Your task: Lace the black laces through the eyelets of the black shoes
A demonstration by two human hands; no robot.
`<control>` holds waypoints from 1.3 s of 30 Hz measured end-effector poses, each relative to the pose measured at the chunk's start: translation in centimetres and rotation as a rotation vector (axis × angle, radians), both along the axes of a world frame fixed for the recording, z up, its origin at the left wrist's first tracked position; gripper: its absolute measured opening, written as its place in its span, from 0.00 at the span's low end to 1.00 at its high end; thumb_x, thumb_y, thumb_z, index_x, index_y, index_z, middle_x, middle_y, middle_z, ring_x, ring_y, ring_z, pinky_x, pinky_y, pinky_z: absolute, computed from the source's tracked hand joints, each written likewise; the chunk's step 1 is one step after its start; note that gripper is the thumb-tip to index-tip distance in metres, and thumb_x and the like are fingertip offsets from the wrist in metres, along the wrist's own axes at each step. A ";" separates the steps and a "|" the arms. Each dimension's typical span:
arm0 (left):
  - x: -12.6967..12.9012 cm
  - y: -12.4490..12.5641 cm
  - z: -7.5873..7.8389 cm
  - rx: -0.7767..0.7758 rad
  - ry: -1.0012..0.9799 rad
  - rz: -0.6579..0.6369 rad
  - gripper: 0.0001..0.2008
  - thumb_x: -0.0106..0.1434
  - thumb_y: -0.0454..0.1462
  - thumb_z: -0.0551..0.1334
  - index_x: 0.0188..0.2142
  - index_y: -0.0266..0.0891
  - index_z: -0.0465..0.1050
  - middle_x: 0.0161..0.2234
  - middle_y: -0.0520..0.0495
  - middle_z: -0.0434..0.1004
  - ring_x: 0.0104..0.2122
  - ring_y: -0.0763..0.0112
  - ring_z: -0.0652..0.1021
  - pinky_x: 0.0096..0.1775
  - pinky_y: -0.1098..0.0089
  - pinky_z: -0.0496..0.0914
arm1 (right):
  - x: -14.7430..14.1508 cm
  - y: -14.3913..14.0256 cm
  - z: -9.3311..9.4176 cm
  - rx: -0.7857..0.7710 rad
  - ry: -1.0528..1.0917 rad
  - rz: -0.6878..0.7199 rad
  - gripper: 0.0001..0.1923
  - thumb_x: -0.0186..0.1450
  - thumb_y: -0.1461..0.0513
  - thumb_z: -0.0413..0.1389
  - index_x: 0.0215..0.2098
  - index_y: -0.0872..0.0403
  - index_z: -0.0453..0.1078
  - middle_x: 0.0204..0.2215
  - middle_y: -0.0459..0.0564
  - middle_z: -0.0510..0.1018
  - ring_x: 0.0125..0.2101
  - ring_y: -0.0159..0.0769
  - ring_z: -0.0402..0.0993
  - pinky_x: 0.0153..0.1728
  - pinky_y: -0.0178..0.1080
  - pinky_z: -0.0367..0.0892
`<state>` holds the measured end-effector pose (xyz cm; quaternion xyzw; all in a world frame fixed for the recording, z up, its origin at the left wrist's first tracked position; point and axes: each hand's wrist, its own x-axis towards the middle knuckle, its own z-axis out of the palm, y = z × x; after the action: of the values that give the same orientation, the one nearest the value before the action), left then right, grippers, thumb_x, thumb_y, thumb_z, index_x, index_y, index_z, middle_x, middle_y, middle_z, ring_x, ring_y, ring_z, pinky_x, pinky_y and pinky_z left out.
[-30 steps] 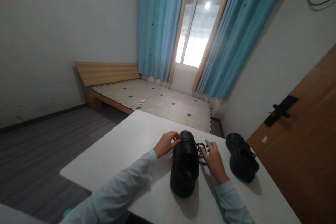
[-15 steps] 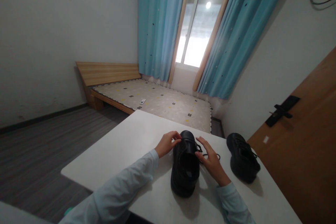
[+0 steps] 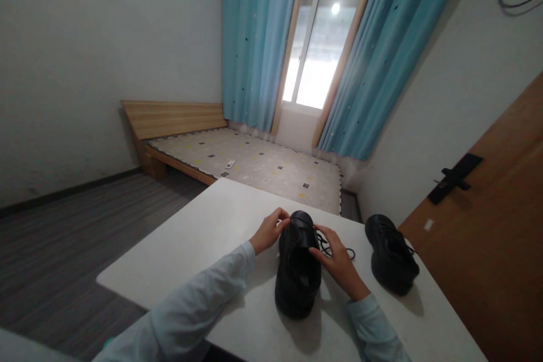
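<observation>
A black lace-up shoe stands upright on the white table, its toe pointing away from me and its dark opening towards me. My left hand is closed at the left of the shoe's front, thumb and fingertips pinched together at its upper edge. I cannot tell whether a lace is between those fingertips. From the right, my right hand grips the shoe, thumb by the opening and fingers along the side. A loose black shoelace loops out on the table beside that hand.
The second black shoe stands further right on the table. Beyond the table is a bed with a small white remote-like object on it. A wooden door is on the right, and blue curtains flank the window.
My right hand has moved left, its fingers and thumb closing onto the shoe's side. My left hand has stayed at the shoe's front left with its fingertips slightly shifted.
</observation>
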<state>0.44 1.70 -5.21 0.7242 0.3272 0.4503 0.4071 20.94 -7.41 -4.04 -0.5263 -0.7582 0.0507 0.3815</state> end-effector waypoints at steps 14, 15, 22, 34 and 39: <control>-0.8 0.1 1.7 0.026 0.003 -0.031 0.07 0.60 0.39 0.58 0.33 0.36 0.67 0.27 0.51 0.69 0.27 0.73 0.73 0.33 0.72 0.66 | 0.0 -0.2 0.2 -0.040 0.018 0.007 0.24 0.61 0.52 0.54 0.53 0.51 0.59 0.49 0.54 0.69 0.50 0.44 0.65 0.51 0.49 0.62; -1.0 0.0 1.8 0.079 0.072 -0.016 0.06 0.59 0.38 0.59 0.32 0.36 0.69 0.28 0.50 0.70 0.28 0.73 0.73 0.34 0.72 0.66 | 0.0 -0.1 0.3 -0.044 0.019 0.009 0.24 0.61 0.52 0.54 0.53 0.51 0.59 0.49 0.54 0.69 0.50 0.44 0.65 0.51 0.49 0.62; -1.8 -0.1 2.1 0.237 0.389 0.013 0.03 0.56 0.35 0.62 0.31 0.39 0.75 0.27 0.51 0.71 0.28 0.73 0.73 0.34 0.73 0.65 | 0.0 0.0 0.2 -0.031 0.024 0.006 0.24 0.61 0.53 0.54 0.53 0.51 0.59 0.49 0.54 0.69 0.50 0.44 0.65 0.51 0.49 0.62; -2.5 0.2 2.8 0.359 0.599 0.429 0.04 0.60 0.34 0.60 0.33 0.40 0.74 0.30 0.49 0.71 0.30 0.71 0.73 0.35 0.71 0.63 | 0.1 0.0 0.1 -0.008 0.018 -0.003 0.23 0.61 0.53 0.54 0.52 0.51 0.60 0.47 0.54 0.69 0.50 0.45 0.65 0.51 0.48 0.62; -2.4 0.4 3.0 0.315 0.172 0.452 0.02 0.56 0.33 0.62 0.29 0.39 0.74 0.27 0.51 0.70 0.28 0.74 0.72 0.33 0.73 0.65 | 0.2 0.0 0.0 0.041 0.009 -0.011 0.24 0.60 0.53 0.55 0.52 0.51 0.61 0.47 0.55 0.70 0.50 0.46 0.65 0.51 0.49 0.61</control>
<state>-1.94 2.09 -2.24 0.7225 0.4398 0.5120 0.1496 21.11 -7.37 -4.04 -0.5224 -0.7544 0.0354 0.3960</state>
